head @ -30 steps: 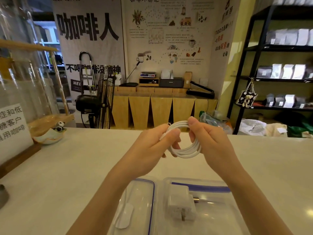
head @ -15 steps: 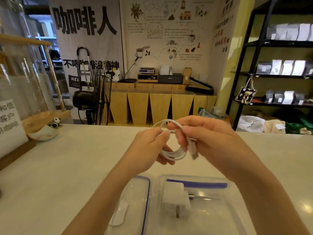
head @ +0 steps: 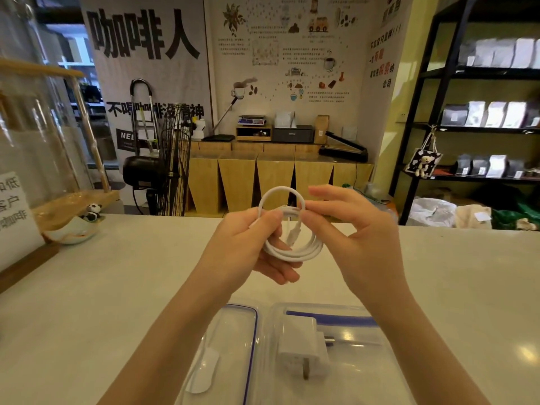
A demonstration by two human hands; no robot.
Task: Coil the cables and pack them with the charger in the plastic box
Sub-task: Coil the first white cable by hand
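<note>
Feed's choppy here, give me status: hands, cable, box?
Left hand pinching white cable coil; right hand wrapping its loose end. Charger in open plastic box. Nothing blocking.

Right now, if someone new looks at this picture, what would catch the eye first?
First, the white cable coil held up in the middle, above the counter, gripped by the left hand and pinched by the right hand. Next, below it at the bottom edge, the white charger lying in the clear plastic box.
</note>
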